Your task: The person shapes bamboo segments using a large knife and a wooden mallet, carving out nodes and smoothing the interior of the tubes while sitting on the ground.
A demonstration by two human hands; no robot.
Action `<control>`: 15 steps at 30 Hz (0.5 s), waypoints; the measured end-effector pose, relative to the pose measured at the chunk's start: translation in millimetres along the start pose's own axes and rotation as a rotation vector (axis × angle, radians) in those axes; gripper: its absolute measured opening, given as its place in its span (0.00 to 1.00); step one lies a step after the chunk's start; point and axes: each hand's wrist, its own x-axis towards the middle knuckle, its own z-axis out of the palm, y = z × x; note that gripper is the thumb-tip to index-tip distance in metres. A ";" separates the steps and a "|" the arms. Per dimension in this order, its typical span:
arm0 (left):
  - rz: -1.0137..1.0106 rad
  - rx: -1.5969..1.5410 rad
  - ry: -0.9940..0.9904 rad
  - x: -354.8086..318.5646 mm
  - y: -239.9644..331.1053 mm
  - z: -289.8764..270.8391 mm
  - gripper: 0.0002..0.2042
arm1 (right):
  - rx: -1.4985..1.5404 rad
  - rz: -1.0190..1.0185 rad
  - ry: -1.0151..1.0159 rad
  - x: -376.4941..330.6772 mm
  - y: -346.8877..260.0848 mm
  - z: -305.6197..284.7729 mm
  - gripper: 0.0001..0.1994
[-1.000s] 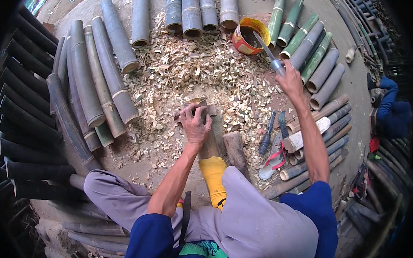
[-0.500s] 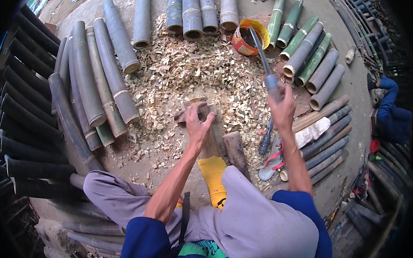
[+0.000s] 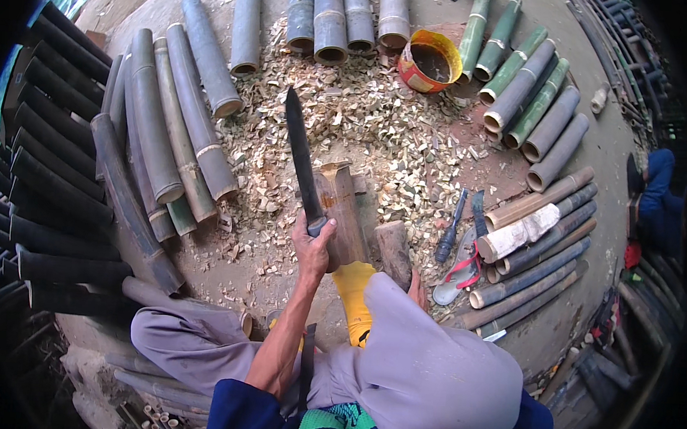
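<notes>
Grey knee (image 3: 400, 317) partly before right hand (image 3: 418, 290); chips (image 3: 325, 110), bamboo tubes (image 3: 210, 55), pot (image 3: 420, 78) beyond.

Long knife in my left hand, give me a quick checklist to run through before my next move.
1. Handle held: ok, the left hand's grip is closed around the handle of the long knife.
2. Tip direction: ok, it points away from the grey-trousered legs.
3. Right hand's grip clear of the blade: ok, it is apart, near the wood chunk.
4. Right hand free: cannot tell, the knee partly hides it.
5. Foot clear of the brown bamboo piece: not ok, the yellow-socked foot is right at its near end.
6. Edge sharp: cannot tell.
</notes>
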 end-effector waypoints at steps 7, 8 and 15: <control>0.053 0.157 0.095 30.6 14.5 -11.9 0.10 | 0.262 0.126 -0.240 21.5 -7.5 -17.1 0.51; 0.073 0.227 0.087 38.1 16.3 -19.7 0.10 | 0.325 0.028 -0.194 24.6 -5.8 -19.0 0.51; 0.091 0.359 0.022 65.7 12.3 -67.5 0.08 | 0.443 0.006 -0.166 50.1 -25.7 -62.1 0.47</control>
